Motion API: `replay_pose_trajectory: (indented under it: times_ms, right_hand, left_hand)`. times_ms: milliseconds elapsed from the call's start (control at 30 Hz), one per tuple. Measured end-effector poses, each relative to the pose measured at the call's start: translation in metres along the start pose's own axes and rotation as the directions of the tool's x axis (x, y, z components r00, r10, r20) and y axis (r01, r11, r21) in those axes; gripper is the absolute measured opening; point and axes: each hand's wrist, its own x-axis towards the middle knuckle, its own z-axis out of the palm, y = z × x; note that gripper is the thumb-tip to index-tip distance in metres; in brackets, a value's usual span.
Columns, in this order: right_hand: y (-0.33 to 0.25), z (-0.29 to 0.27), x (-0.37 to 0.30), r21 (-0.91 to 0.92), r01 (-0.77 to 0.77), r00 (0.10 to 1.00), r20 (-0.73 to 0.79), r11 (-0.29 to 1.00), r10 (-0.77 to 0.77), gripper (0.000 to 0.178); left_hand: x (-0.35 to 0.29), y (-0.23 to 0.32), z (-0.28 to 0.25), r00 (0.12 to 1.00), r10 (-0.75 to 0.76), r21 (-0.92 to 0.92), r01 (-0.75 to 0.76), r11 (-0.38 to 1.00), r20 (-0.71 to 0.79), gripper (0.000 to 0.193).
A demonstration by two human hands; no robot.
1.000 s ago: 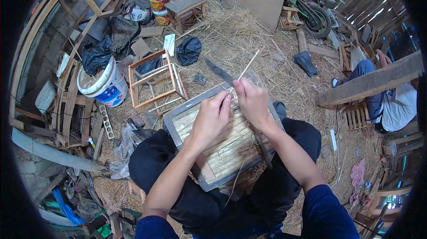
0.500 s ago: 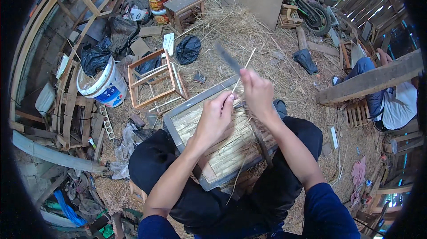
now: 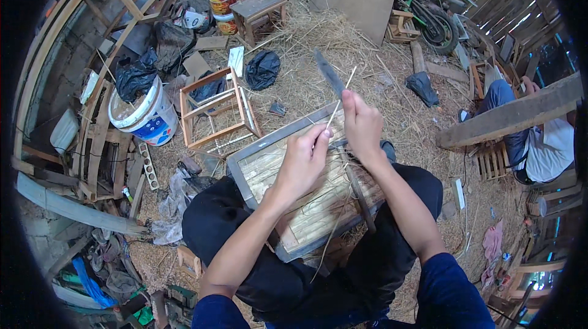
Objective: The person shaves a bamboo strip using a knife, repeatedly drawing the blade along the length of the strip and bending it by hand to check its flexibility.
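A: Where is the strip?
B: Over the tray's far edge, the left hand pinches the strip; the right hand grips a knife.
A: Step?
B: Probably shaving; next, a steady stroke away from fingers.

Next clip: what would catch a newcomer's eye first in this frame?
First, the two hands at the centre: the right hand holds a dark knife blade-up against a thin pale bamboo sliver, which the left hand pinches lower down. Both work over a framed bamboo-slat panel resting on the person's lap. To the left, a white bucket and an open wooden frame box stand on the straw-strewn floor.
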Motion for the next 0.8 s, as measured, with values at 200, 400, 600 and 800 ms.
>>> replay_pose_trajectory:
  times_ms: [200,400,600,800]
  right_hand:
    - [-0.014,-0.002,-0.020,0.096,0.093,0.988,0.111,0.991,-0.103,0.037]
    - [-0.016,-0.002,-0.023,0.259,0.196,0.969,0.096,0.946,-0.227,0.030]
    - [-0.019,-0.009,-0.020,0.361,0.220,0.937,0.182,0.906,-0.300,0.027]
    - [-0.015,-0.015,-0.013,0.377,0.279,0.902,0.213,0.883,-0.376,0.031]
  left_hand:
    - [0.009,-0.017,0.001,0.999,-0.032,-0.256,0.030,0.966,-0.005,0.025]
    - [0.014,0.004,-0.010,0.924,-0.328,-0.624,0.377,0.684,0.198,0.038]
    - [0.014,0.003,-0.021,0.916,-0.315,-0.722,0.392,0.570,0.249,0.051]
    - [0.012,0.003,-0.029,0.916,-0.282,-0.707,0.400,0.582,0.286,0.052]
